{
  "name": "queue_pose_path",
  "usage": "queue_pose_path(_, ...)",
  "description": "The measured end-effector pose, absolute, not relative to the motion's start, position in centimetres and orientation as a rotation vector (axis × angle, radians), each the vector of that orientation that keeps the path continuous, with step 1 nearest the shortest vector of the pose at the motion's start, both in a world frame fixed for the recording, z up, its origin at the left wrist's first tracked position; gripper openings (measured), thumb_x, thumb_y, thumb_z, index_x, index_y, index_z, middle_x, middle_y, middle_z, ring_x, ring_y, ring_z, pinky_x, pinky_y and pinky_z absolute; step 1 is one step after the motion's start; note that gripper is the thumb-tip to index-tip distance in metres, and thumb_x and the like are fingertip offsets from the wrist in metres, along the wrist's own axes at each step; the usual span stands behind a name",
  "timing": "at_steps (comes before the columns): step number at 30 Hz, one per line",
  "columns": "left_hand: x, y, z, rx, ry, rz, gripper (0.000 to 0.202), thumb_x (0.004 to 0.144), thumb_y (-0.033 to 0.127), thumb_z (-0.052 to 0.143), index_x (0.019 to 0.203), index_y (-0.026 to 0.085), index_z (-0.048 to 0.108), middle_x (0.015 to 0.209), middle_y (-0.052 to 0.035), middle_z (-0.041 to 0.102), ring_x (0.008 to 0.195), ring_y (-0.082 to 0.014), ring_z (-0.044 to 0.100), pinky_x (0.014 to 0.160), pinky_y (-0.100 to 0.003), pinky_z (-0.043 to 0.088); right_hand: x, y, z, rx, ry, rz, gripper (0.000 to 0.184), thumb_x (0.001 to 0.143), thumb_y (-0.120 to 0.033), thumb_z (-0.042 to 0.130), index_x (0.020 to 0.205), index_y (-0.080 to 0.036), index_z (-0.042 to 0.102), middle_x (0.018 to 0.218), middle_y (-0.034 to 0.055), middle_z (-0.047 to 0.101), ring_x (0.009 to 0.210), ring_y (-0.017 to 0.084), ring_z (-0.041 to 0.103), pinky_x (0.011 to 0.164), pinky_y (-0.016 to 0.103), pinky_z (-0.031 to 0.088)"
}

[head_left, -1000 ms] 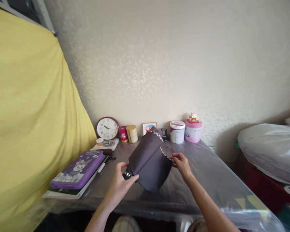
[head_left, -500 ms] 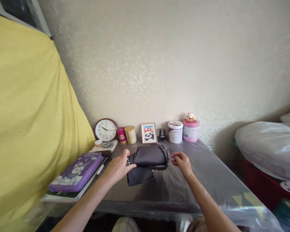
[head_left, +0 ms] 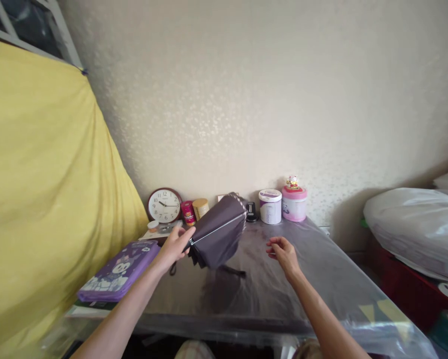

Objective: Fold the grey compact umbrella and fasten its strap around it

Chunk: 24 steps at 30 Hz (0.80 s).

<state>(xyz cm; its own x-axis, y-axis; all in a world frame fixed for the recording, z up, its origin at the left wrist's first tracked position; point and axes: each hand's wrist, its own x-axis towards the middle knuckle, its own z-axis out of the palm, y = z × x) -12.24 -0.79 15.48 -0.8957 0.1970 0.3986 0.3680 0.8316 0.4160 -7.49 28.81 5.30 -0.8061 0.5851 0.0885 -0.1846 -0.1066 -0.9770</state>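
A dark folding umbrella (head_left: pixel 220 234) with a checked trim hangs tilted over the middle of the table, its folds partly loose. One thin metal rib shows along its side, and a strap dangles below it. My left hand (head_left: pixel 177 243) is closed round its handle end, thumb on top; the handle itself is mostly hidden. To the right of the umbrella, apart from it, my right hand (head_left: pixel 282 253) hovers with fingers loosely curved and separated, holding nothing.
A purple case (head_left: pixel 119 271) lies on books at the left, by a yellow curtain (head_left: pixel 52 174). Along the wall stand a clock (head_left: pixel 164 205), a pink can (head_left: pixel 188 213), a white tub (head_left: pixel 270 207) and a pink-lidded tub (head_left: pixel 294 204). Plastic covers the table (head_left: pixel 283 304).
The umbrella has tilted upward and its fabric has spread looser, now covering most of the picture frame behind. My left hand has shifted slightly left; my right hand has barely moved.
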Motion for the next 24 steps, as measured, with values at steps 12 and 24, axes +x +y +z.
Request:
queue_pose_path(12,-11.3,0.0,12.9,-0.532,-2.657,-0.319,0.025,0.089,0.04,0.034,0.094,0.019,0.048,0.068,-0.0064,0.065,0.065,-0.0247,0.064,0.056,-0.027,0.039,-7.6,28.7,5.0,-0.437,-1.707,1.961,0.016,0.057,-0.022,0.056,0.072,-0.017,0.055,0.067,0.001,0.063,0.05,0.012,0.059,0.047,0.025,0.049)
queue_pose_path(24,-9.0,0.7,7.0,-0.559,-2.735,-0.566,0.021,0.089,0.031,0.034,0.083,0.02,0.051,0.079,-0.0093,0.063,0.078,-0.0253,0.062,0.065,-0.03,0.038,-7.9,28.2,4.3,-0.46,-1.907,1.994,0.012,0.062,-0.015,0.054,0.074,-0.018,0.054,0.067,-0.001,0.063,0.05,0.011,0.061,0.046,0.022,0.049)
